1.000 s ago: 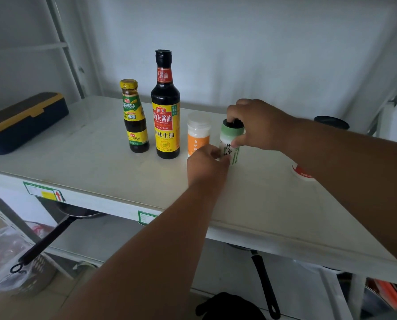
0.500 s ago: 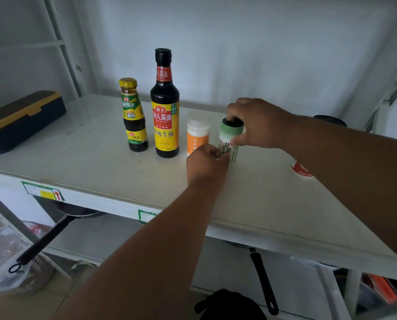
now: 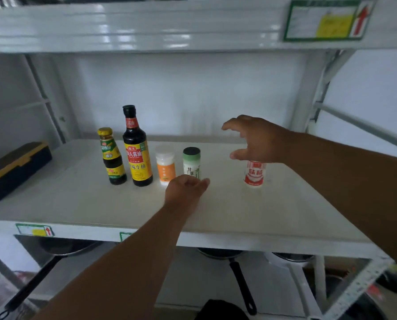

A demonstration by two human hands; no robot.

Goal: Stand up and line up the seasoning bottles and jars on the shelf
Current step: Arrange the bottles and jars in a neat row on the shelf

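Four containers stand upright in a row on the white shelf [image 3: 77, 204]: a small dark bottle with a yellow cap [image 3: 111, 155], a tall soy sauce bottle [image 3: 137, 148], an orange-labelled jar [image 3: 165, 166] and a green-capped jar [image 3: 191, 161]. A red-and-white jar [image 3: 254, 174] stands apart to their right. My left hand [image 3: 186, 189] sits loosely curled just in front of the green-capped jar, hiding its base. My right hand [image 3: 255, 139] hovers open above the red-and-white jar, covering its top, fingers spread and holding nothing.
A dark blue box with a yellow stripe [image 3: 12, 169] lies at the shelf's left end. Another shelf [image 3: 146, 24] runs overhead. Pans with black handles [image 3: 239, 280] sit on the level below. A white upright post [image 3: 306, 98] stands at the right rear.
My right hand has let go of the green-capped jar's lid and moved right, above the red-and-white jar. My left hand has eased off the jar. The camera view has tilted upward.
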